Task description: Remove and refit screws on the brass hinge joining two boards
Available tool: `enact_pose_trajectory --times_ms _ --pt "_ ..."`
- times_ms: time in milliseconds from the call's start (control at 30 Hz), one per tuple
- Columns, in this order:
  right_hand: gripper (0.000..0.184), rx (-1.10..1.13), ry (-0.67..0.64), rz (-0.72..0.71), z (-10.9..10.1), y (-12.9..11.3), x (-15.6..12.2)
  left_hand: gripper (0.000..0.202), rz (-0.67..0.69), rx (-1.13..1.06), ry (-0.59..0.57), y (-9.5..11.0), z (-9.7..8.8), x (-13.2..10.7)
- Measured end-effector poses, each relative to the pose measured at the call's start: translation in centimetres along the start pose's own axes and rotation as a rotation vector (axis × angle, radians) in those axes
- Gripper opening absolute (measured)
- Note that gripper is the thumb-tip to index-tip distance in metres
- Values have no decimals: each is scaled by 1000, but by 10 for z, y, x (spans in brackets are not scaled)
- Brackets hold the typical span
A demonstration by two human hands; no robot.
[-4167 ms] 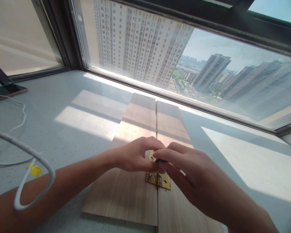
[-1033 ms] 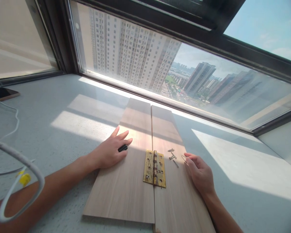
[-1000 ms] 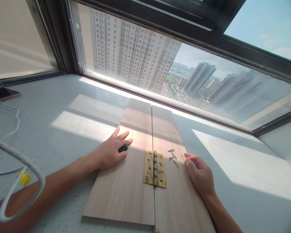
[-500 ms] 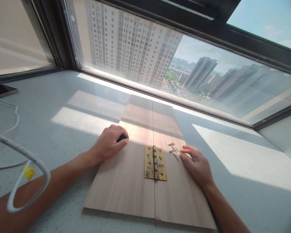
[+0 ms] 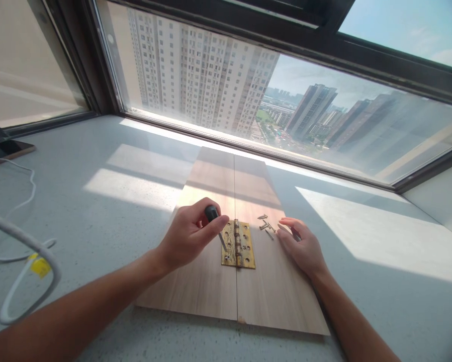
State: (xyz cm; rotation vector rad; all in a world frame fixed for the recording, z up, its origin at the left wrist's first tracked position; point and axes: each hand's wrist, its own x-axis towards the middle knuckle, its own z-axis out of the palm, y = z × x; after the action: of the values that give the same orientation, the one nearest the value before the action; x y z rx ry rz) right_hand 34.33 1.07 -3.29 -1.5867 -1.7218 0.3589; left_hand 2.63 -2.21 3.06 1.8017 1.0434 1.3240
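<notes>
My left hand (image 5: 190, 234) is closed around the black handle of a screwdriver (image 5: 211, 213). Its thin shaft slants down, with the tip at the left leaf of a worn brass hinge (image 5: 251, 259). The hinge lies open across the seam between two pale wooden boards (image 5: 195, 286), and holes show in both leaves. Fingers curled, my right hand (image 5: 303, 246) rests over the right board's edge, its fingertips beside a small pile of screws (image 5: 264, 226). A small dark thing shows between its thumb and fingers; what it is I cannot make out.
The boards lie on a speckled white sill (image 5: 108, 216) below a dark-framed window (image 5: 180, 128). At the left a white cable (image 5: 29, 241) with a yellow tag (image 5: 39, 266) loops close to my forearm. A dark flat object (image 5: 7, 150) lies at the far left.
My left hand has moved right from the left board's edge to the hinge, and the screwdriver now points down at its left leaf. My right hand stays beside the screws.
</notes>
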Motion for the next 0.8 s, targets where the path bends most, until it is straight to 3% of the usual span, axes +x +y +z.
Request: enact_pose_trajectory --times_ms 200,467,667,800 --pt "29 -28 -35 -26 -4 -4 -2 28 102 5 -82 -5 9 10" --pt "25 -45 -30 -42 -4 0 -1 19 216 27 -34 -16 8 -4" --pt "23 -52 -35 -67 -4 1 -2 17 253 106 -155 -19 10 -8" --pt "23 -63 -38 -80 -5 -1 -2 13 357 155 -216 -17 9 -6"
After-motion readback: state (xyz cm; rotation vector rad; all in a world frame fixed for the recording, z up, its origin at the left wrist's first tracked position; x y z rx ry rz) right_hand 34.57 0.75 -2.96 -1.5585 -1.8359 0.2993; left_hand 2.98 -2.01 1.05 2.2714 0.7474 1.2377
